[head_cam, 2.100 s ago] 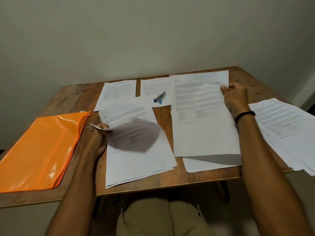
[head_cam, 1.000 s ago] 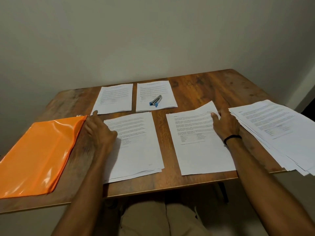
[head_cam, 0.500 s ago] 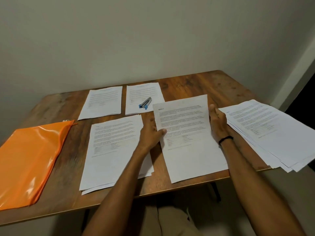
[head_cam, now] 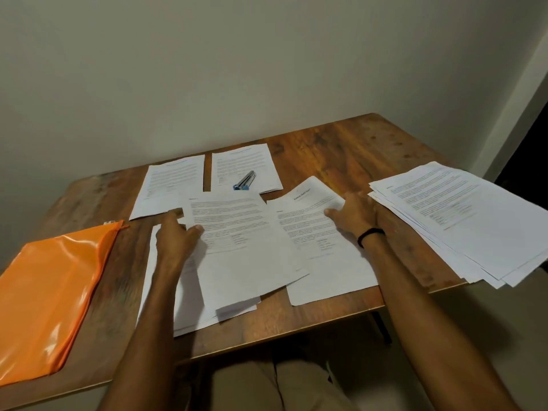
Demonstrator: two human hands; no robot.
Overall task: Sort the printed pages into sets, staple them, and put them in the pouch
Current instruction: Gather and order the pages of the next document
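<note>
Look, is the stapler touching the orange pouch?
Apart. The head view shows the stapler lying on a far page, with another page and bare table between it and the pouch.

Found the pouch (head_cam: 50, 292) along the left edge of the table (head_cam: 350, 143). Saw two page sets side by side toward the far edge, the left set (head_cam: 169, 185) and the right set (head_cam: 243, 161), and spotted the stapler (head_cam: 245, 180) on the right one. Noted a near pile (head_cam: 189, 310) at the near edge, right of the pouch, and a middle pile (head_cam: 323, 262) further right. Saw a loose page (head_cam: 240, 247) overlapping both, pinched at its left side by the left hand (head_cam: 178, 235). Found the right hand (head_cam: 353, 212) resting on the middle pile, and a big stack (head_cam: 462, 221) beyond it, overhanging the near right corner.
</note>
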